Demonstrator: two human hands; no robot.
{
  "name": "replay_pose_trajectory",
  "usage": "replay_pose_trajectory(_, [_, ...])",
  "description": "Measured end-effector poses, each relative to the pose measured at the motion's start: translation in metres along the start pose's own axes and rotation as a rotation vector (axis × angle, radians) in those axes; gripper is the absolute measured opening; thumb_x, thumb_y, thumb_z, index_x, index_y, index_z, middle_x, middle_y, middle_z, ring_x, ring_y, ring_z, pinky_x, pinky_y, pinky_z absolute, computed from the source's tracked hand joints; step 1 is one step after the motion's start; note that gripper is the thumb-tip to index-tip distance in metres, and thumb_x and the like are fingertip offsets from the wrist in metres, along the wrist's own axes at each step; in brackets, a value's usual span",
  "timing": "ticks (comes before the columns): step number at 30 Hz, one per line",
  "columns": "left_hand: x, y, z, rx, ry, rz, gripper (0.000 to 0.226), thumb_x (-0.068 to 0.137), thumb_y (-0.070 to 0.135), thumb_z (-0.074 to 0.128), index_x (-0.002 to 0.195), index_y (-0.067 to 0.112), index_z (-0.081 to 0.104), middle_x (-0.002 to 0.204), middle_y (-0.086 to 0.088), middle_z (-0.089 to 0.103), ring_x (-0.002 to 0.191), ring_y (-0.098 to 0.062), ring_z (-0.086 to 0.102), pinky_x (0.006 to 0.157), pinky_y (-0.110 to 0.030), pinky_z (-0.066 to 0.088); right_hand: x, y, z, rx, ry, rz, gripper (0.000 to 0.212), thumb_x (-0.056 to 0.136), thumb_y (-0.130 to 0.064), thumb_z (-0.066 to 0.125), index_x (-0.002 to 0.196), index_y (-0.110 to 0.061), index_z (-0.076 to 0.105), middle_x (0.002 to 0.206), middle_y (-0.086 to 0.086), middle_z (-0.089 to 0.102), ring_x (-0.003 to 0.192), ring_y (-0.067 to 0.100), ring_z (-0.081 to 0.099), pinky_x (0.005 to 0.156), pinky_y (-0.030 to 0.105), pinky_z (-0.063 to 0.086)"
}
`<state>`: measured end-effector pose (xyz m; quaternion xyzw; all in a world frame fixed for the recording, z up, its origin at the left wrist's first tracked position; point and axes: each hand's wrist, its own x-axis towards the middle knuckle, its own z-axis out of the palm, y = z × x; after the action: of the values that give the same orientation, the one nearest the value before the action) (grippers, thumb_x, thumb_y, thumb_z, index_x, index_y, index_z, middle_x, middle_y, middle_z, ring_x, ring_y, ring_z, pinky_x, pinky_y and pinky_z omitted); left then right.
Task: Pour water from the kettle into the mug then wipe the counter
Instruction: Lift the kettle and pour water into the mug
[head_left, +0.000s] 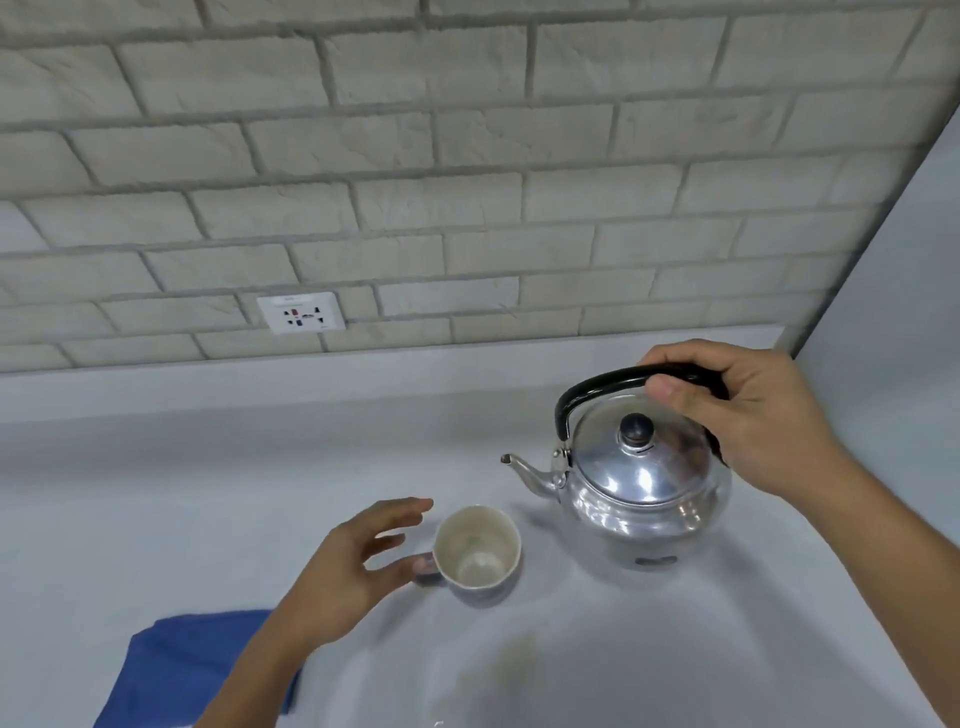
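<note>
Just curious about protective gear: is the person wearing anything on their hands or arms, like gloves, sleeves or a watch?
No. Both the left hand and right hand are bare, with no gloves, rings or watch visible. Both forearms are uncovered down to the picture's edge; no sleeve shows.

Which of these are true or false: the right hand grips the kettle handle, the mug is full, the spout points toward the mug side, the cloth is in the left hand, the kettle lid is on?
1. The right hand grips the kettle handle. True.
2. The mug is full. False: it looks empty, its inside bottom showing.
3. The spout points toward the mug side. True: it points left, and the mug stands left of the kettle and nearer the camera.
4. The cloth is in the left hand. False: the cloth lies on the counter; the open hand is by the mug's handle.
5. The kettle lid is on. True.
</note>
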<state>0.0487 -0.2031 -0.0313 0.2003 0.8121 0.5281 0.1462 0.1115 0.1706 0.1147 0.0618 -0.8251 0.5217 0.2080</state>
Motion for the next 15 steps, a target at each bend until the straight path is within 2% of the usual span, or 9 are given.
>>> replay_pose_trajectory(3, [-0.005, -0.017, 0.01, -0.024, 0.019, -0.046, 0.043, 0.088, 0.017, 0.082, 0.127, 0.033, 0.072, 0.131, 0.012, 0.071, 0.123, -0.008, 0.067, 0.109, -0.036, 0.053, -0.011, -0.006, 0.006, -0.005, -0.041, 0.001, 0.026, 0.078, -0.06, 0.071, 0.096, -0.042, 0.077, 0.098, -0.011, 0.078, 0.088, 0.006, 0.071, 0.081, 0.012, 0.051])
replay_pose_trajectory(5, [-0.007, -0.024, 0.018, -0.038, 0.028, -0.053, 0.041, 0.089, 0.009, 0.08, 0.124, 0.03, 0.073, 0.125, 0.012, 0.075, 0.118, -0.009, 0.07, 0.106, -0.032, 0.055, -0.017, -0.008, 0.012, -0.02, -0.069, 0.007, 0.031, 0.078, -0.062, 0.071, 0.097, -0.038, 0.078, 0.096, -0.008, 0.077, 0.086, 0.009, 0.071, 0.081, 0.016, 0.051])
replay_pose_trajectory(8, [-0.008, -0.032, 0.026, -0.044, 0.056, -0.03, 0.037, 0.091, 0.009, 0.078, 0.121, 0.03, 0.076, 0.12, 0.014, 0.077, 0.113, -0.008, 0.072, 0.1, -0.023, 0.055, -0.023, -0.011, 0.019, -0.01, -0.106, 0.026, 0.023, 0.078, -0.046, 0.073, 0.096, -0.034, 0.079, 0.095, -0.005, 0.077, 0.086, 0.013, 0.071, 0.083, 0.023, 0.054])
replay_pose_trajectory(11, [-0.008, -0.038, 0.03, -0.072, 0.1, -0.032, 0.03, 0.091, 0.012, 0.078, 0.115, 0.031, 0.078, 0.114, 0.014, 0.08, 0.108, -0.007, 0.074, 0.096, -0.02, 0.056, -0.025, -0.016, 0.027, -0.04, -0.155, 0.034, 0.021, 0.078, -0.038, 0.073, 0.095, -0.029, 0.079, 0.086, -0.009, 0.074, 0.072, 0.008, 0.066, 0.071, 0.014, 0.049])
replay_pose_trajectory(15, [-0.008, -0.046, 0.034, -0.148, 0.142, -0.054, 0.027, 0.094, 0.013, 0.075, 0.107, 0.035, 0.081, 0.11, 0.011, 0.082, 0.106, -0.009, 0.076, 0.093, -0.021, 0.057, -0.026, -0.021, 0.037, -0.11, -0.195, 0.038, 0.013, 0.081, -0.025, 0.076, 0.094, -0.024, 0.079, 0.079, -0.012, 0.071, 0.068, 0.004, 0.066, 0.065, 0.006, 0.044])
